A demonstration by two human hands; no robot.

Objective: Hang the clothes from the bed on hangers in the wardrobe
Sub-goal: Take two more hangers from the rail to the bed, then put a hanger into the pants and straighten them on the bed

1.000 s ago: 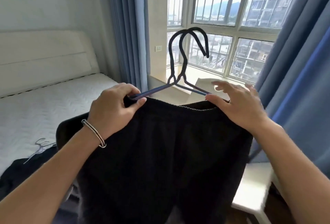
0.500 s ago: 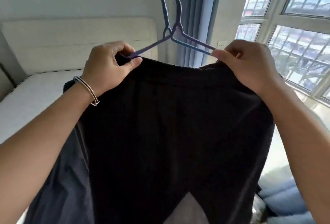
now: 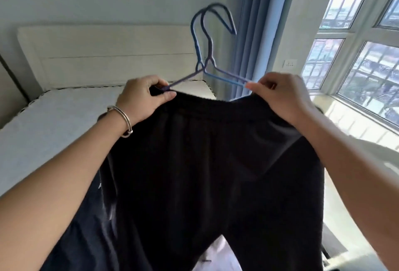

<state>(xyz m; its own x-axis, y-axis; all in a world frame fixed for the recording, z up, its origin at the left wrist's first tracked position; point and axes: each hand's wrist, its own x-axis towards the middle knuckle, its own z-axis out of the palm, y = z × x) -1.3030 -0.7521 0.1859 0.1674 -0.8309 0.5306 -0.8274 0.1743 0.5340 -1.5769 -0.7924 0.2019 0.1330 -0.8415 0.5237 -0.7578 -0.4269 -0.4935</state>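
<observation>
I hold a pair of black trousers (image 3: 207,173) up in front of me by the waistband. Two blue hangers (image 3: 207,39) rise together from the waistband, their hooks pointing right. My left hand (image 3: 144,100), with a metal bangle on the wrist, pinches the waistband and the left arms of the hangers. My right hand (image 3: 282,95) pinches the waistband at the right arms of the hangers. The trouser legs hang down and hide what lies below. The wardrobe is out of view.
The bed (image 3: 54,123) with a white mattress and a cream headboard (image 3: 112,54) lies behind on the left. A blue curtain (image 3: 254,33) hangs at the centre right. Barred windows (image 3: 362,65) and a sunlit sill fill the right side. Dark cloth (image 3: 90,216) lies below left.
My view has turned left, from the window towards the bed and headboard. Both hands keep their hold on the trousers and hangers; the hooks are back in view.
</observation>
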